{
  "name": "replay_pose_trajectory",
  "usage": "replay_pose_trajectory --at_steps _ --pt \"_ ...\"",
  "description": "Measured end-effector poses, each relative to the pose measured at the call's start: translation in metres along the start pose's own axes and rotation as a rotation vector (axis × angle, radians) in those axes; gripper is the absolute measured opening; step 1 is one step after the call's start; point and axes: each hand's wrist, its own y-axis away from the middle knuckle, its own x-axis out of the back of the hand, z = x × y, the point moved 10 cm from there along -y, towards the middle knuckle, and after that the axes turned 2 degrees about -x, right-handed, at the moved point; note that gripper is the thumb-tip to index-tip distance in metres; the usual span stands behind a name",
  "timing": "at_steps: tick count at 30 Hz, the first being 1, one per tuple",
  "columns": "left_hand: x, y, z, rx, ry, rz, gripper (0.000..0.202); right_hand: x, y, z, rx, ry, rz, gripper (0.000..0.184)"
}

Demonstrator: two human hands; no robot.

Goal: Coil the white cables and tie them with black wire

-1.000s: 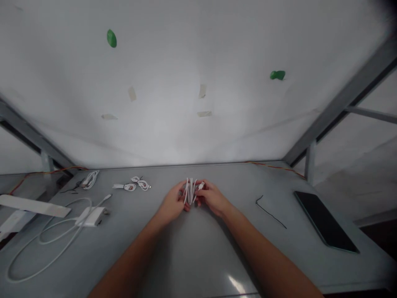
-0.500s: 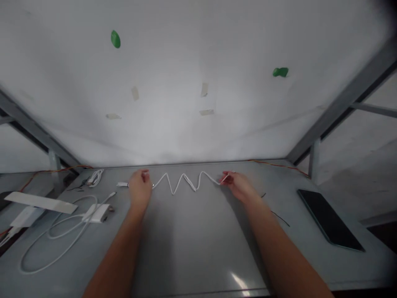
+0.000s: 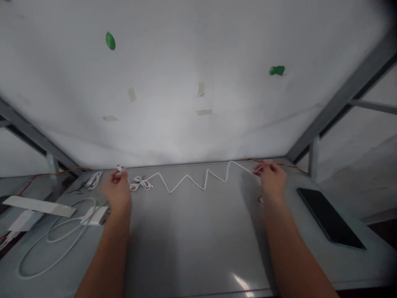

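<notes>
A thin white cable [image 3: 189, 179] stretches in zigzag kinks across the far part of the grey table [image 3: 192, 244]. My left hand [image 3: 117, 189] pinches one end of it at the left, and my right hand [image 3: 270, 179] pinches the other end at the right. Both hands are closed on the cable ends and held just above the table. Two small coiled white cables with red-marked tags [image 3: 140, 183] lie right beside my left hand.
At the left lie a white power adapter [image 3: 95, 215] with a long looped white cord [image 3: 49, 244], another bundled white cable [image 3: 94, 179] and a flat white strip [image 3: 37, 205]. A dark phone [image 3: 330, 223] lies at the right. A thin black tie [image 3: 259, 200] shows behind my right wrist.
My hands started together on the folded white cable, then moved apart, left going left and right going right. The cable has been pulled out from a bundle into a long zigzag.
</notes>
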Motion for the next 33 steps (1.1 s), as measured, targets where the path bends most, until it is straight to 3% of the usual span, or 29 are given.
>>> replay_pose_trajectory --at_steps 3,6,9,12,16,24,33 --pt "-0.037 0.046 0.036 -0.081 -0.005 -0.231 0.035 -0.057 0.042 -0.024 0.247 0.259 -0.283 0.020" --pt "-0.069 0.096 0.074 -0.312 -0.069 -0.462 0.026 -0.104 0.095 -0.037 0.467 0.501 -0.552 0.020" --pt "-0.094 0.140 0.092 -0.465 -0.031 -0.701 0.021 -0.135 0.142 -0.032 0.509 0.575 -0.822 0.017" --pt "-0.105 0.162 0.098 -0.529 0.066 -0.809 0.019 -0.150 0.174 -0.029 0.509 0.521 -0.982 0.015" --pt "-0.108 0.170 0.103 -0.597 0.137 -0.849 0.019 -0.154 0.185 -0.032 0.472 0.358 -1.018 0.013" --pt "-0.102 0.175 0.108 -0.666 0.142 -0.840 0.020 -0.150 0.178 -0.028 0.219 0.069 -1.001 0.015" --pt "-0.106 0.176 0.103 -0.614 0.170 -0.888 0.020 -0.155 0.186 -0.027 0.209 0.034 -1.020 0.015"
